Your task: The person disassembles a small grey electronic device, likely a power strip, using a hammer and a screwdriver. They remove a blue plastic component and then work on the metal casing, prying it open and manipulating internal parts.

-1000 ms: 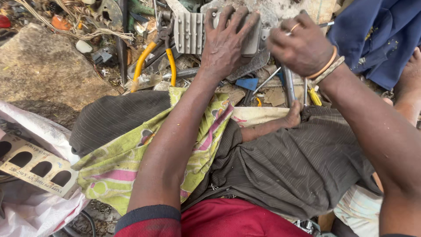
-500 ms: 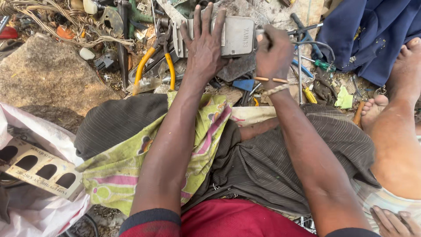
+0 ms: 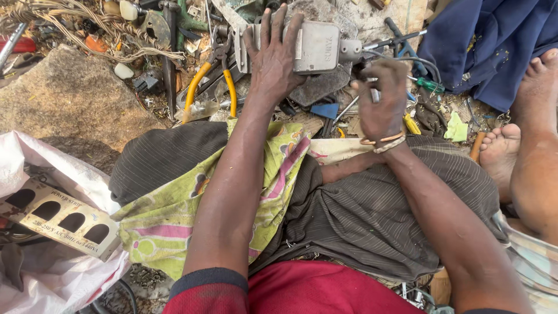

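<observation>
1. Metal box (image 3: 317, 47), grey, with fins on one end, lying on the littered ground beyond my knees, a cable leaving its right end.
2. My left hand (image 3: 276, 55), palm down on the box's left half, fingers spread flat over its top and fins; it presses, it does not close round anything.
3. My right hand (image 3: 381, 99), just right of the box, fingers curled shut round a thin metal tool (image 3: 375, 93); only a short grey piece shows between them, so I cannot tell what kind. Bangles sit at the wrist.
4. Pliers (image 3: 212, 81), yellow-handled, on the ground just left of the box, handles towards me.
5. Flat stone (image 3: 70, 99), large, well to the left.
6. Cloth (image 3: 174, 215), yellow-green with pink print, draped over my left thigh under the forearm.
7. Socket strip (image 3: 58, 218), pale plastic with a row of holes, on a white bag at far left.
8. Blue garment (image 3: 482, 46), upper right, above another person's bare foot (image 3: 503, 148).
</observation>
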